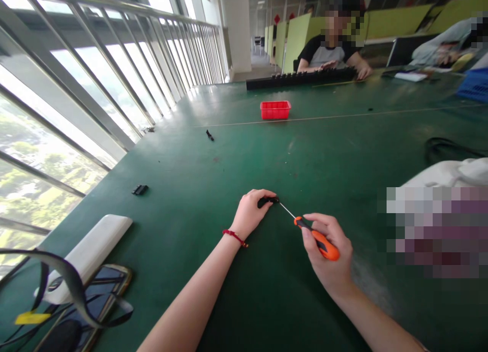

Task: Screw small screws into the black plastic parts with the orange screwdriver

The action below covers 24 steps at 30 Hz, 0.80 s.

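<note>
My left hand [251, 208], with a red cord bracelet [235, 236] at the wrist, pinches a small black part [267, 201] just above or on the green table. Its exact kind is too small to make out, and my fingers cover some of it. In my right hand [332, 250] is a screwdriver [322, 243] with an orange and black handle, gripped between thumb and fingers. The thin metal shaft slants up and left, its tip meeting the right end of the black part.
Small black pieces [140, 189] lie left on the green table [183, 184]. Ahead sits a red bin [275, 110]. A white power bank [89, 255], a phone [110, 281] and cables are at lower left; white cloth [453, 174] is right. Across the table a person works behind a long black rack [301, 79].
</note>
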Motion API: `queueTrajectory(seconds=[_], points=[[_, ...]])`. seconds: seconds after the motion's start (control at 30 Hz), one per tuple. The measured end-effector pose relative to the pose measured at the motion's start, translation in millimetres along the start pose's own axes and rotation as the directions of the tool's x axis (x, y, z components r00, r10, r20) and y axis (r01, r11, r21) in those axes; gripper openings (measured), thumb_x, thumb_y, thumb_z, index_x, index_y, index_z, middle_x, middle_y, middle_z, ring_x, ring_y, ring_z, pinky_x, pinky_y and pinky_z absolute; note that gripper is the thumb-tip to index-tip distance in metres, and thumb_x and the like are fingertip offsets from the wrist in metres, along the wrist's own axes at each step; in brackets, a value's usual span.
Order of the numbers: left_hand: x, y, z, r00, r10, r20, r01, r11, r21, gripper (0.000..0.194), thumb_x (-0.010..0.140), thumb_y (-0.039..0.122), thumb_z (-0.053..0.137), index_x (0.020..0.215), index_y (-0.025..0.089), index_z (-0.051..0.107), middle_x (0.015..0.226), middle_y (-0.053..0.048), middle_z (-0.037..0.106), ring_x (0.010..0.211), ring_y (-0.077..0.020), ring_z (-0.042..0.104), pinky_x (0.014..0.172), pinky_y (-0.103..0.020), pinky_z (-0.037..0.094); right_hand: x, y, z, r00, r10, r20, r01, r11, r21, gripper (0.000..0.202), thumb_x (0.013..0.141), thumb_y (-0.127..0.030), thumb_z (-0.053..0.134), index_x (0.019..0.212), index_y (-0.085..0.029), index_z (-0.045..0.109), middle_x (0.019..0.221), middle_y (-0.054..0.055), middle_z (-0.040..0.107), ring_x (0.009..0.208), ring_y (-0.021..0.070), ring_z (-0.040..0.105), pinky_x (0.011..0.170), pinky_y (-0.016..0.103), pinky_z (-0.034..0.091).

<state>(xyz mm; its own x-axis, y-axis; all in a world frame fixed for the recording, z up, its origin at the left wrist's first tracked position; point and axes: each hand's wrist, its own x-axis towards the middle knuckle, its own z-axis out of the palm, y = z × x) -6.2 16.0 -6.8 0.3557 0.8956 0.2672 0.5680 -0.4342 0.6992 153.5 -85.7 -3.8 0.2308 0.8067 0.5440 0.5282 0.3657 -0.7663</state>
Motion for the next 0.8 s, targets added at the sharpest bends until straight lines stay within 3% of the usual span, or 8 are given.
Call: queueTrajectory(seconds=[0.13, 0.2, 0.33, 0.5, 0.67, 0.8], points=[[-0.3, 2.0, -0.7, 1.000, -0.009, 0.003, 0.009, 1.000, -0.008, 0.021, 0.079, 0.012, 0.060, 0.095, 0.022, 0.069, 0.097, 0.000, 0.072, 0.092, -0.0168, 0.064, 0.089, -0.032, 0.050, 1.2, -0.9, 0.3, 0.990, -0.071, -0.124, 0.078, 0.996, 0.051, 0.035, 0.076, -0.020, 0.062, 0.109, -0.020, 0.051, 0.084, 0.002, 0.055, 0.068, 0.0130, 0.057, 0.059, 0.027, 0.052], [-0.4, 3.1, -1.4, 1.000, -0.007, 0.003, 0.007, 1.000, -0.009, 0.022, 0.078, 0.011, 0.060, 0.095, 0.021, 0.069, 0.096, 0.000, 0.072, 0.092, -0.0169, 0.064, 0.088, -0.032, 0.050, 1.4, -0.3, -0.3, 0.993, -0.072, -0.092, 0.075, 0.997, 0.027, 0.037, 0.076, -0.021, 0.063, 0.110, -0.020, 0.050, 0.082, 0.001, 0.054, 0.070, 0.0146, 0.057, 0.062, 0.029, 0.052], [-0.7, 4.3, -2.7, 1.000, -0.009, -0.003, 0.009, 1.000, -0.002, 0.022, 0.076, 0.009, 0.061, 0.093, 0.021, 0.069, 0.095, 0.000, 0.072, 0.091, -0.0169, 0.064, 0.086, -0.032, 0.051, -0.5, 1.0, -2.3, 0.998, -0.045, 0.036, 0.047, 0.997, -0.058, 0.017, 0.081, -0.023, 0.058, 0.098, -0.021, 0.057, 0.068, -0.001, 0.054, 0.061, 0.0133, 0.054, 0.057, 0.027, 0.049], [-1.1, 3.9, -3.3, 1.000, 0.001, 0.002, -0.001, 1.000, 0.001, 0.022, 0.076, 0.009, 0.060, 0.094, 0.021, 0.069, 0.095, -0.001, 0.071, 0.091, -0.0172, 0.063, 0.086, -0.033, 0.050, -0.6, 0.5, -3.0, 0.990, -0.114, -0.079, 0.114, 0.994, -0.003, 0.034, 0.077, -0.020, 0.061, 0.110, -0.020, 0.050, 0.084, 0.003, 0.054, 0.072, 0.0145, 0.058, 0.062, 0.028, 0.052], [-2.0, 3.1, -3.6, 1.000, -0.001, 0.004, 0.001, 1.000, -0.004, 0.022, 0.077, 0.010, 0.059, 0.093, 0.021, 0.068, 0.094, 0.000, 0.071, 0.090, -0.0169, 0.063, 0.085, -0.032, 0.050, -1.6, 1.2, -3.1, 0.999, -0.023, 0.036, 0.024, 0.999, -0.023, 0.021, 0.081, -0.023, 0.058, 0.101, -0.020, 0.055, 0.073, -0.001, 0.052, 0.055, 0.0103, 0.051, 0.054, 0.026, 0.049], [-2.6, 4.7, -4.4, 1.000, 0.002, 0.000, -0.002, 1.000, -0.009, 0.018, 0.078, 0.012, 0.059, 0.090, 0.021, 0.068, 0.092, 0.000, 0.071, 0.088, -0.0162, 0.063, 0.083, -0.031, 0.050, -1.7, 1.0, -2.2, 0.997, -0.067, -0.031, 0.068, 0.998, 0.019, 0.031, 0.079, -0.020, 0.059, 0.109, -0.019, 0.051, 0.083, 0.002, 0.054, 0.067, 0.0124, 0.057, 0.061, 0.026, 0.053]])
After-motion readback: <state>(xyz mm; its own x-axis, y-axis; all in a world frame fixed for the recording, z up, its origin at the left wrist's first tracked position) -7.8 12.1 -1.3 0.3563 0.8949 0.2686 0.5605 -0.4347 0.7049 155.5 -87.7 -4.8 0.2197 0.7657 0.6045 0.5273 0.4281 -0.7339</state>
